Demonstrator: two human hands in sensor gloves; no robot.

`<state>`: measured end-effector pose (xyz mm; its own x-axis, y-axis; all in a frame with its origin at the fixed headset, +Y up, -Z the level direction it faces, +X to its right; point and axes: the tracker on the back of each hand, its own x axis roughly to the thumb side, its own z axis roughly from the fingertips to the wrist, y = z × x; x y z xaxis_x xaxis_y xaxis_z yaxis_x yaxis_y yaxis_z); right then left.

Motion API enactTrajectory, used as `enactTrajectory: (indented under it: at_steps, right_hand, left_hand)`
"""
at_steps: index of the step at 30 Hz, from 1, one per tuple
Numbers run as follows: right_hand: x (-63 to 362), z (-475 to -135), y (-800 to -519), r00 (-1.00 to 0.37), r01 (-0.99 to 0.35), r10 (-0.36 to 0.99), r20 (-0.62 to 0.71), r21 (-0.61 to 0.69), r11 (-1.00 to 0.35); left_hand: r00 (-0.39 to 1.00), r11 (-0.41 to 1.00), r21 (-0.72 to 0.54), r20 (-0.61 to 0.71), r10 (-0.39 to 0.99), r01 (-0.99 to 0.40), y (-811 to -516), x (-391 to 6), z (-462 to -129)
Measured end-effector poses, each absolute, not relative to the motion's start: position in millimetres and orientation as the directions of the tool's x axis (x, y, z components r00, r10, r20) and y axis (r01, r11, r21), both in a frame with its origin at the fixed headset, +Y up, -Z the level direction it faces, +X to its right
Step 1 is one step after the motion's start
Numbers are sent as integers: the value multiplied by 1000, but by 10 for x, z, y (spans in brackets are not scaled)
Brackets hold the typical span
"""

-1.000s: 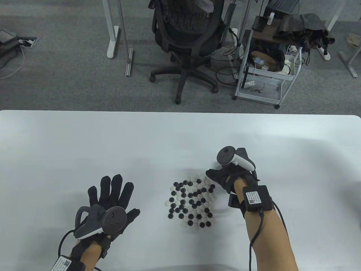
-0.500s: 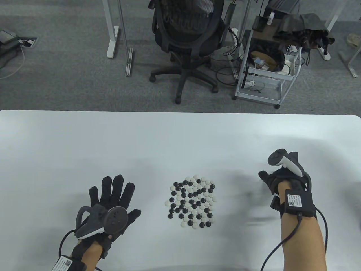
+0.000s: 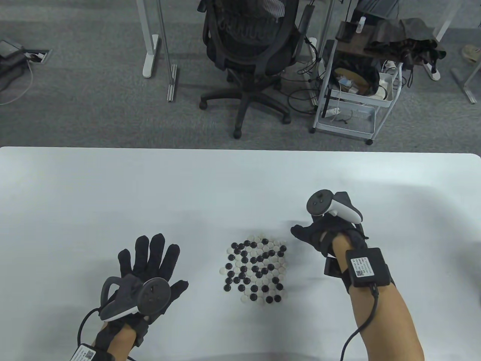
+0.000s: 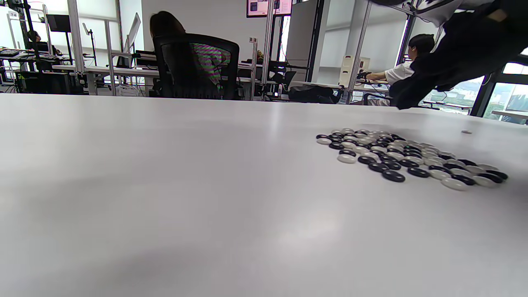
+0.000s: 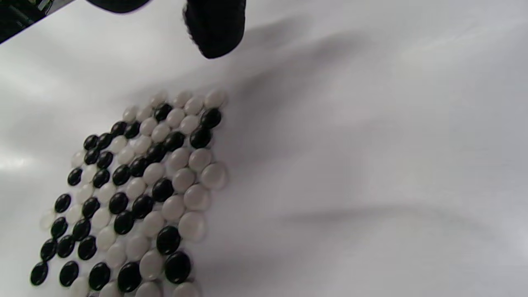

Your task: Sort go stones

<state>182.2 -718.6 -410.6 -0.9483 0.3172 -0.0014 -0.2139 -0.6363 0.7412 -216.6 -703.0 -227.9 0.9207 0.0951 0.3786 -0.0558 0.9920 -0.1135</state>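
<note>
Two hands point(image 3: 150, 263) point(image 3: 319, 233) flank mixed stones point(image 3: 255, 269) on the table point(image 3: 75, 195).

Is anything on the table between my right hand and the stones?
Nothing visible. The right hand hovers just right of the stones, with only bare table between them. The left hand lies flat on the opposite side, away from that path.

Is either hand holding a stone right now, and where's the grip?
Left hand lies flat, holding nothing. Right hand hovers beside the stones; its grip cannot be told.
</note>
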Motion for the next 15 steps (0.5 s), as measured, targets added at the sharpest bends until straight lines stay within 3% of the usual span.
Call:
enactTrajectory:
  at_steps: [9,15]
  right_hand:
    - [1599,-4132,-7505,-944,-199,330,8,784,-588]
    - [1804,-4185,-7519,-967,-192,252,-42,768,-611]
  left_hand:
    - [919,990,-117,377,112,-73,-7005,-2196,-2266]
    - [920,990,-120,374,113,-73,-7007,-2198,-2268]
